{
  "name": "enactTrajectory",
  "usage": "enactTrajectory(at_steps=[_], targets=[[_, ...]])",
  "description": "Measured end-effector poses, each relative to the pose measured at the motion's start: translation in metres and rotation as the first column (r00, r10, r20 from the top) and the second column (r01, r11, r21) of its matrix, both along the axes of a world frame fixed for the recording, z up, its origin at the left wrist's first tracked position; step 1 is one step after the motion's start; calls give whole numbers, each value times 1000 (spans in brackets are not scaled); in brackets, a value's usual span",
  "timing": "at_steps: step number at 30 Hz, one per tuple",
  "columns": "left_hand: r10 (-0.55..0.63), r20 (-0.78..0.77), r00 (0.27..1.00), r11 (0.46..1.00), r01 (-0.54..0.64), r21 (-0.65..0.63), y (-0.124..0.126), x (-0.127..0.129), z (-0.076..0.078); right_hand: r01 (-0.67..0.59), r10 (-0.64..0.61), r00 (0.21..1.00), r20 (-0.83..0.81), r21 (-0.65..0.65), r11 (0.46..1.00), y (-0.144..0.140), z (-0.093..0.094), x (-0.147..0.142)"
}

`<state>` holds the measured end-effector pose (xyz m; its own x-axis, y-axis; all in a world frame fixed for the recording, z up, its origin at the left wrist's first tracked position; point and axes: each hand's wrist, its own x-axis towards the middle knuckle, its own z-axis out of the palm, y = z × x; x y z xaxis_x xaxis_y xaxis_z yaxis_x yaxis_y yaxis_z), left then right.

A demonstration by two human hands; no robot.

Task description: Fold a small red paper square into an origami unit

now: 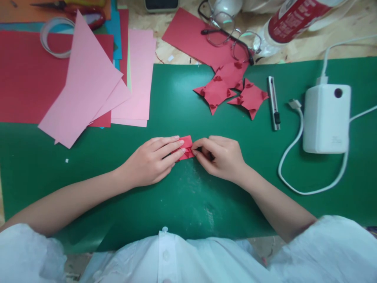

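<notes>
A small folded piece of red paper lies on the green mat, with creased layers along its lower part. My left hand rests over its left side, the fingers stretched out flat and pressing it down; the thumb is hidden. At the paper's right edge, my right hand pinches a bit of it between thumb and forefinger, the other fingers curled in. Beyond my hands sit several red folded paper stars with curled bits on them, partly overlapping.
Pink paper sheets and a red sheet lie at left, with a tape roll and scissors. A cutter knife, a white power bank and its looped cable are at right. Glasses and a bottle stand behind.
</notes>
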<state>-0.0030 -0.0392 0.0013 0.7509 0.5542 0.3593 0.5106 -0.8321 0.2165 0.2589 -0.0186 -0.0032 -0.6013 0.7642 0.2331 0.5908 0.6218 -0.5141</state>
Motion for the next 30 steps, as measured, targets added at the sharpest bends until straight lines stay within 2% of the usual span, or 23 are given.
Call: enactTrajectory(at_steps=[8,13,20,23,26,30], targets=[[4,20,1000,997,-5,82,0,0,0,55,-51,997,-58,74,996,-3,1,-7],[11,17,1000,993,-12,116,0,0,1,62,-62,994,-94,3,998,-2,-2,-6],[10,22,1000,991,-13,133,1,0,2,83,-84,993,-89,-15,996,-5,-2,-8],[8,24,1000,992,-11,126,1,0,1,123,-123,992,-10,22,992,-10,-2,-10],[2,28,1000,992,-5,125,1,-1,0,225,-233,966,112,79,971,-17,-3,-13],[28,24,999,993,-31,117,0,0,-1,274,-282,940,190,71,959,-21,-4,-17]])
